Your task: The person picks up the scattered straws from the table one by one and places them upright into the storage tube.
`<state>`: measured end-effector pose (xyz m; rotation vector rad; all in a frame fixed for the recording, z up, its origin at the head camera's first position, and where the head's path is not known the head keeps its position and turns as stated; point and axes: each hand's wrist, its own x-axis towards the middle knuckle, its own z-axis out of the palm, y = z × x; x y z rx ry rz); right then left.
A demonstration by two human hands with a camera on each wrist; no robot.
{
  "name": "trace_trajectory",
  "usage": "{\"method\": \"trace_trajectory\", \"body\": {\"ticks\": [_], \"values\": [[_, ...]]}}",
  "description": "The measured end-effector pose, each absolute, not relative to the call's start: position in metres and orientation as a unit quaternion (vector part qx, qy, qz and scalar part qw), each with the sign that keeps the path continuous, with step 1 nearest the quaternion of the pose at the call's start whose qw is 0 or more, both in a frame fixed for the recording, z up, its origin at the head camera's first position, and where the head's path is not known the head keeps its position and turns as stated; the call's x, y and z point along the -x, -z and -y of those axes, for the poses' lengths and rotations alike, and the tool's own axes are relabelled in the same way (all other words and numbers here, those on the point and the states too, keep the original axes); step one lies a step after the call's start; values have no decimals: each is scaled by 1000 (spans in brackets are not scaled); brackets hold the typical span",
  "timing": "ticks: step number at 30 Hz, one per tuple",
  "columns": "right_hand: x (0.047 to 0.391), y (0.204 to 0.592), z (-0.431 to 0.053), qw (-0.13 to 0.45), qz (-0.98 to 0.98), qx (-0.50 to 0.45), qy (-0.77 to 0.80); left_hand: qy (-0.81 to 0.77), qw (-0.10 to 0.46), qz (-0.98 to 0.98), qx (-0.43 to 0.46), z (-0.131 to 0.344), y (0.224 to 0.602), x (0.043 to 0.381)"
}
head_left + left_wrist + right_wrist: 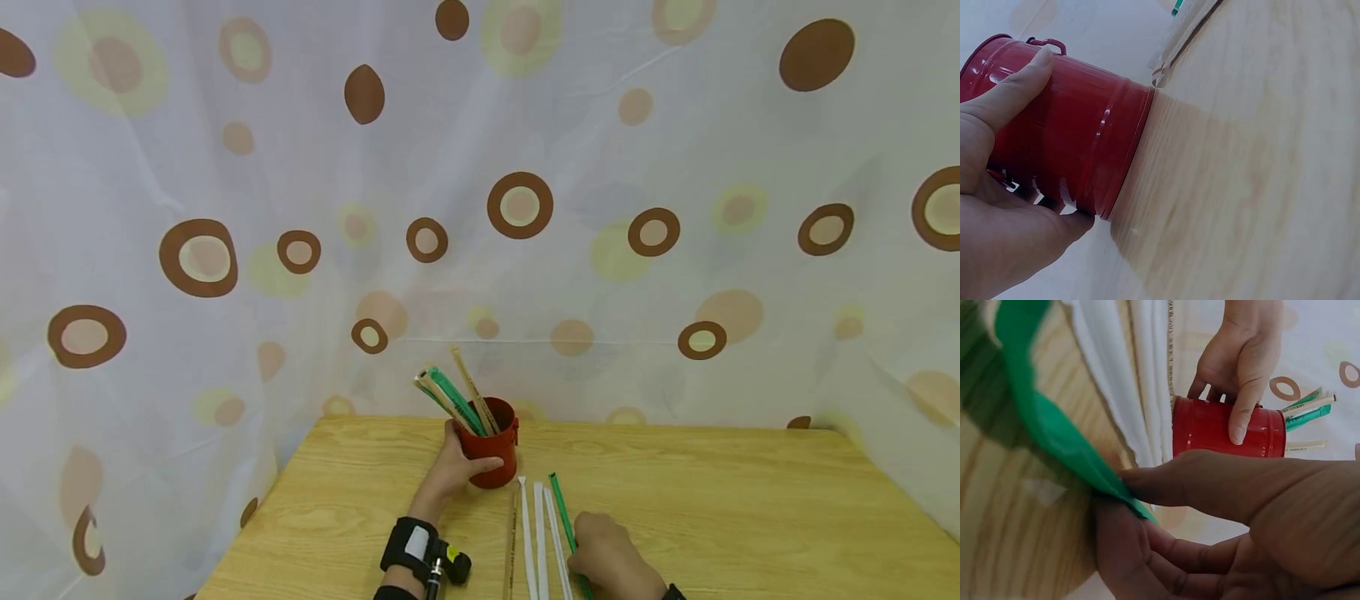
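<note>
- Pinching the green straw (564, 517) low at the bench (712, 492), the right hand (609, 554) is holding thumb and forefinger together on its wrapper (1072, 444).
- That straw is lying at the right end of the row, beside three white straws (540, 537), with a brown straw (512, 542) at the far left.
- It's looking feather-light; the wrapper is creasing up close, so it's probably feeling soft and a bit slippery over a stiffer core.
- Mid-length is looking like the place for a hold, a gentle pinch; squeezing hard would be risking a crush or a tear.
- Across on the left, the left hand (453, 467) is gripping the red cup (1079, 125), thumb lying across the front, fingers curling round behind.
- The cup is standing roughly upright, tan and green straws (459, 398) leaning out.
- It's seeming rigid and smooth; its round side is offering a broad hold.
</note>
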<state>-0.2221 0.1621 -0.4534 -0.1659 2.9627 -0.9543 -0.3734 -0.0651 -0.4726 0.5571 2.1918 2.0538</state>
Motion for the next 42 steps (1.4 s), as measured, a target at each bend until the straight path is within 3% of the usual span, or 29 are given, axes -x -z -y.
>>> {"method": "trace_trajectory", "body": {"ticks": [16,33,42], "values": [[218,443,-173,20,-939,12,344,-670,55,-718,-182,67,474,375],[209,392,-190,-165,-902,10,399,-668,58,-721,-175,66,476,369],[203,380,-187,-206,-891,20,403,-669,60,-721,-171,66,478,370]]}}
